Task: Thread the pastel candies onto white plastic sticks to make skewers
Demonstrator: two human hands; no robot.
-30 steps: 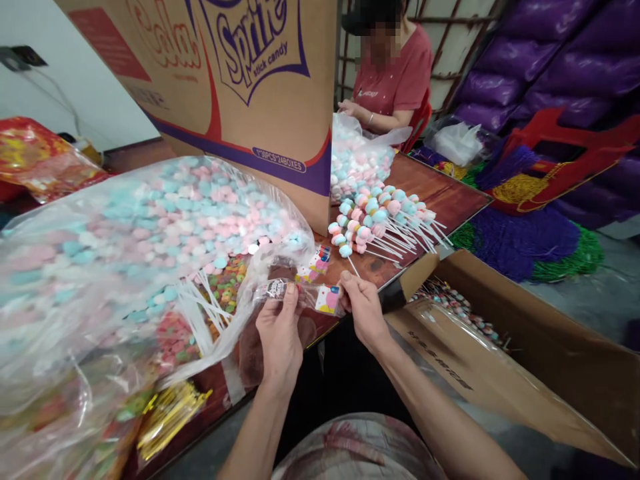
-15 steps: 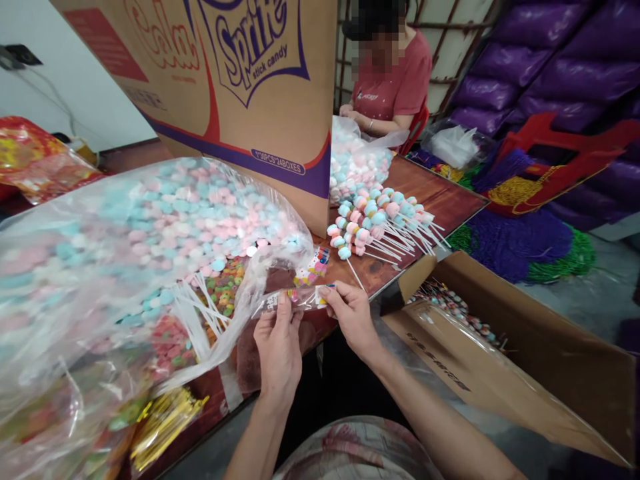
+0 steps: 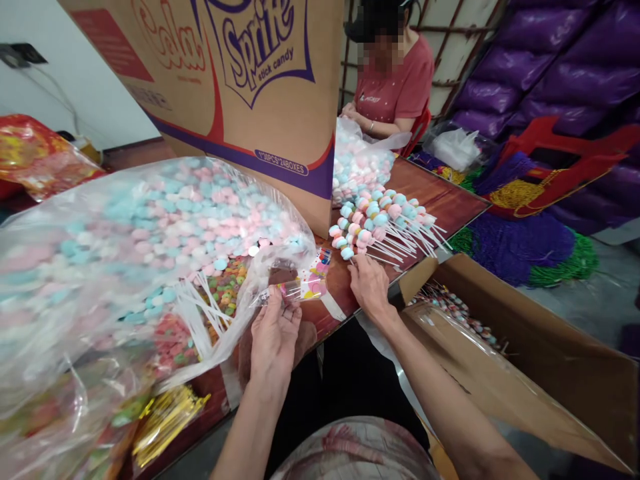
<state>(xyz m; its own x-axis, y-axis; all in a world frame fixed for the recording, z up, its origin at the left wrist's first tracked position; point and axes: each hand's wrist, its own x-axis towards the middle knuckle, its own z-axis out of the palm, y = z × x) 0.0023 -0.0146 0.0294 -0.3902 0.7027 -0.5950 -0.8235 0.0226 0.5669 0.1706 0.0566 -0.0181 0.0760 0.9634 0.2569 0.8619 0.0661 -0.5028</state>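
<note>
A small clear plastic bag with coloured print is pinched between the thumb and fingers of my left hand, above the table's front edge. My right hand is closed at the near end of a pile of marshmallow skewers. Its fingertips are around the stick of the nearest marshmallow skewer, and the hand hides most of that stick. More printed bags lie on the table just beyond the bag in my left hand.
A big clear sack of marshmallows fills the left, with white sticks and gummy rings at its mouth. Gold ties lie in front. A Sprite carton stands behind. An open carton sits right. A co-worker sits opposite.
My right hand has let go of the plastic bag and moved right and up to the nearest marshmallow skewer. My left hand still holds the bag in nearly the same place.
</note>
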